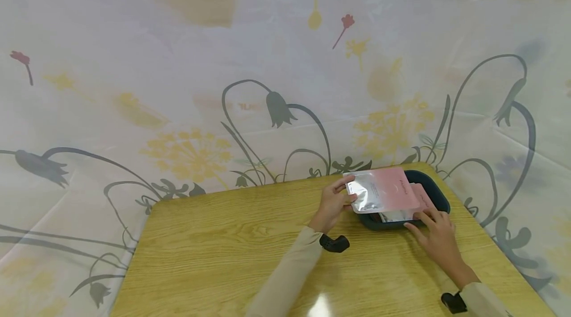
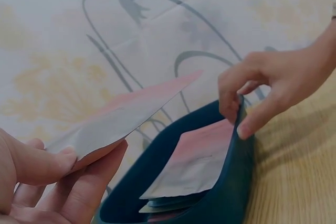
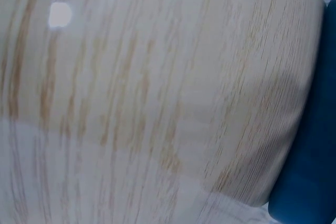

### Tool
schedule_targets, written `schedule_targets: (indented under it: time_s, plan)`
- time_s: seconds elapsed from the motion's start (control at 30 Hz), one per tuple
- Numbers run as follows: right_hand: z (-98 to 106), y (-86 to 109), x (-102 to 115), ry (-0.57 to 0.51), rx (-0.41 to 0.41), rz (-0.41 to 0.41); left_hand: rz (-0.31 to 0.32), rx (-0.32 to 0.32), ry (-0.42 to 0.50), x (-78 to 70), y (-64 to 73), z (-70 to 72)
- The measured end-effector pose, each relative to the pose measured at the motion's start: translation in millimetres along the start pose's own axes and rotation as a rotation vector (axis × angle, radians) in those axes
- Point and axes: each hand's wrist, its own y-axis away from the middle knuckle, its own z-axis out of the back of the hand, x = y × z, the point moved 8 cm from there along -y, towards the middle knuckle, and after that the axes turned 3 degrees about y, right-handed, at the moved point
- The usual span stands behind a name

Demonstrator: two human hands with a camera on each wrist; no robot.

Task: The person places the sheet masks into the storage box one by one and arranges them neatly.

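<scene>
My left hand (image 1: 331, 206) pinches the left end of a flat pink-and-silver sachet (image 1: 388, 189), thumb on one face and fingers on the other. The sachet is held above a dark teal bin (image 1: 388, 226). Another pink-and-silver sachet (image 2: 197, 156) lies on top inside the bin, over further flat packets (image 2: 170, 208) that are mostly hidden. At the bin's near right rim my right hand (image 1: 439, 237) grips the edge, its thumb outside the wall and its fingers over the inside. The right wrist view shows only the bin's wall (image 3: 307, 156) beside the table, no fingers.
The bin stands on a wood-grain table (image 1: 214, 247), near its far right corner. Behind the table hangs a pale sheet (image 1: 267, 34) printed with flowers. A black band (image 1: 334, 243) is on the left wrist and another (image 1: 454, 302) on the right.
</scene>
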Motion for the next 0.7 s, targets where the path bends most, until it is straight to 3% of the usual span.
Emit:
schedule_targets:
  time_s: [0.3,0.7]
  plan:
    - [-1.4,0.9,-3.0,0.014,-0.005,0.001,-0.005,-0.029,0.046,13.2,-13.8,-17.0]
    - [-1.9,0.7,-3.8,-0.009,-0.006,-0.008,-0.015,-0.073,-0.015,29.5,-23.1,-36.3]
